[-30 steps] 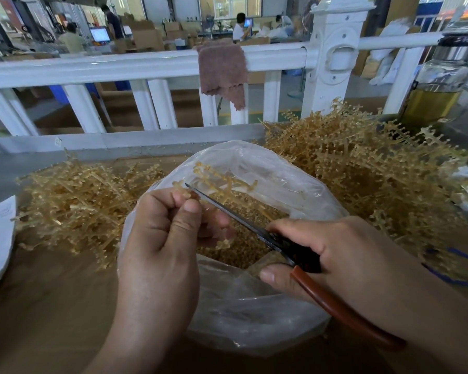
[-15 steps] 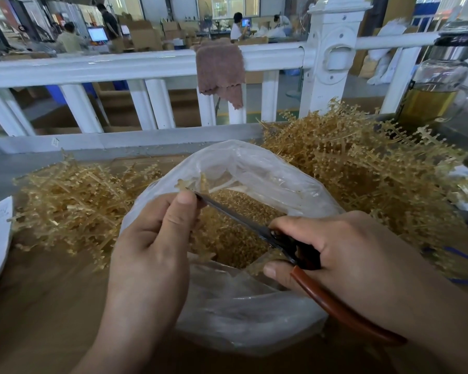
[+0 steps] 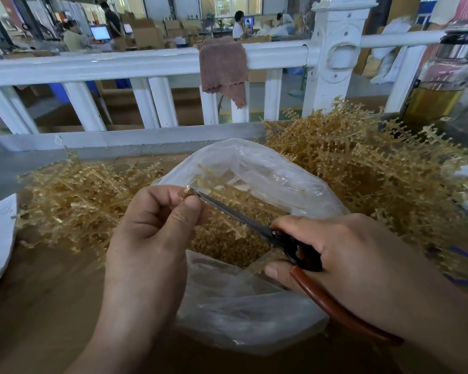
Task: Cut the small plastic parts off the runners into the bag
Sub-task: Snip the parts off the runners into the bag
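Runner (image 3: 186, 190) pinched in the left hand's (image 3: 152, 233) thumb and forefinger, above the open bag (image 3: 268, 163) of cut parts (image 3: 227, 249). Scissors (image 3: 235, 215) tips touching it; right hand (image 3: 349, 252) clasps the handles. Step, as judged: snipping. Next calls for closing flush so the part drops inside.

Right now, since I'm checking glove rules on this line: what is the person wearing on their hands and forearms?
Nothing that shows. The left hand and right hand are bare: no gloves, rings or tape. Both forearms are uncovered down to the picture's edge, with no sleeve, watch or wristband in view.
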